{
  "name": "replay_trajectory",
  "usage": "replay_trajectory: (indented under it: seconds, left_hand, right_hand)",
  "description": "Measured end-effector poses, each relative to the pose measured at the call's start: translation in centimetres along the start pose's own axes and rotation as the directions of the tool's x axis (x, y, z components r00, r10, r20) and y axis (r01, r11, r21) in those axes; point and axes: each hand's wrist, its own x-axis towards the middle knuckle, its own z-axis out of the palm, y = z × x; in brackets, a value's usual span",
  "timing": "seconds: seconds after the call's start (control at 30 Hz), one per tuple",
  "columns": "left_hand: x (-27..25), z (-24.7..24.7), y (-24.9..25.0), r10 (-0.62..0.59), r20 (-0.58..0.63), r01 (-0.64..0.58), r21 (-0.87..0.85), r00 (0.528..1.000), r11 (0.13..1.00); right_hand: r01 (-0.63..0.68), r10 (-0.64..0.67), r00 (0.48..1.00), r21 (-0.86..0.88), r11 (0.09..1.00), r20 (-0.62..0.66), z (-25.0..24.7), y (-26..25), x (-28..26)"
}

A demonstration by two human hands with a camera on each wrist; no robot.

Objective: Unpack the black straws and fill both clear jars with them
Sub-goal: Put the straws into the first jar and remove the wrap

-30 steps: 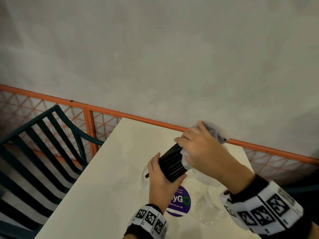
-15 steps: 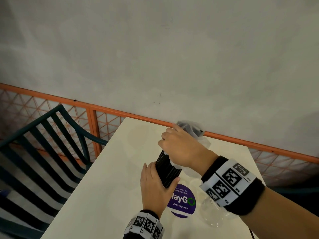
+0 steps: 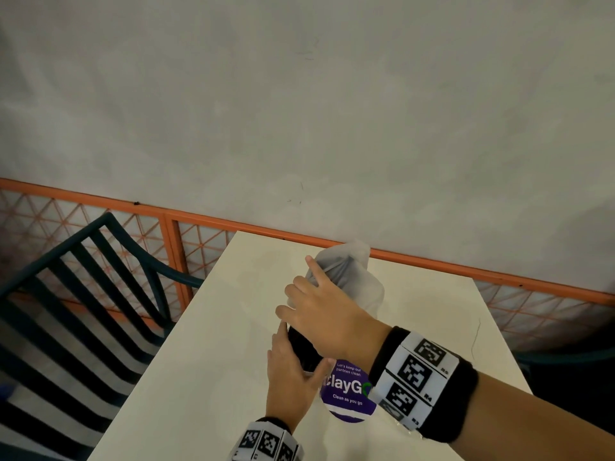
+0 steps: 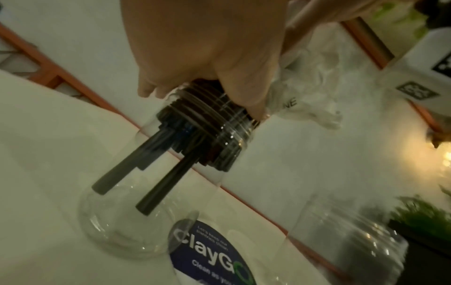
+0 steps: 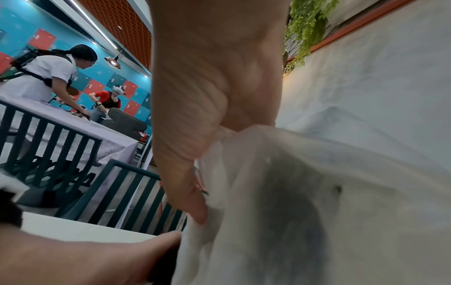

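Observation:
My left hand point(image 3: 304, 349) grips a thick bundle of black straws point(image 3: 301, 352) and holds it upright over the table. In the left wrist view the straws point(image 4: 195, 125) fill the mouth of a clear jar point(image 4: 117, 221), and two of them hang lower inside it. My right hand point(image 3: 309, 294) pinches the whitish plastic wrapper point(image 3: 349, 277) above and beyond the bundle. The wrapper point(image 5: 280, 192) still shows something dark inside. A second clear jar point(image 4: 341, 241) stands to the right, mostly hidden under my right wrist in the head view.
The white table point(image 3: 206, 361) has a purple round sticker point(image 3: 346, 394) between the jars. An orange mesh railing point(image 3: 173, 247) and a grey wall run along its far edge. A dark slatted chair point(image 3: 83, 294) stands at the left. Other people are at another table point(image 5: 61, 119).
The straw bundle has gone from tilted to upright and sunk into the jar mouth. My right hand has drawn the wrapper up and away from it. My left hand kept its grip.

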Motion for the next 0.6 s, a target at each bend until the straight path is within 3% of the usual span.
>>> replay_trajectory:
  seconds: [0.07, 0.23, 0.33, 0.43, 0.5, 0.6]
  left_hand:
    - [-0.1, 0.2, 0.6, 0.025, 0.016, -0.027, 0.143, 1.0, 0.989]
    - [0.5, 0.5, 1.5, 0.065, 0.068, -0.083, 0.309, 0.996, 0.947]
    - [0.5, 0.5, 1.3, 0.015, 0.102, -0.049, 0.339, 0.995, 0.94]
    - [-0.1, 0.1, 1.3, -0.016, 0.154, -0.053, 0.434, 0.988, 0.899]
    - [-0.5, -1.3, 2.0, -0.011, 0.165, -0.04, 0.307, 0.986, 0.951]
    - [-0.6, -4.0, 2.0, 0.06, 0.201, -0.068, 0.036, 0.978, 0.997]
  right_hand:
    - [0.006, -0.006, 1.0, -0.01, 1.0, -0.002, 0.0, -0.3, -0.1]
    - [-0.016, 0.016, 1.0, -0.003, 1.0, -0.003, 0.4, -0.5, 0.0]
    - [-0.015, 0.016, 0.999, 0.008, 1.0, -0.033, 0.9, -0.8, -0.3]
    - [0.016, -0.014, 0.999, -0.067, 0.998, 0.032, 2.0, -2.3, -0.6]
    - [0.021, -0.014, 0.998, -0.117, 0.993, 0.061, 2.6, -3.2, -0.9]
    - [-0.004, -0.001, 0.998, -0.077, 0.997, -0.058, 3.1, -3.6, -1.5]
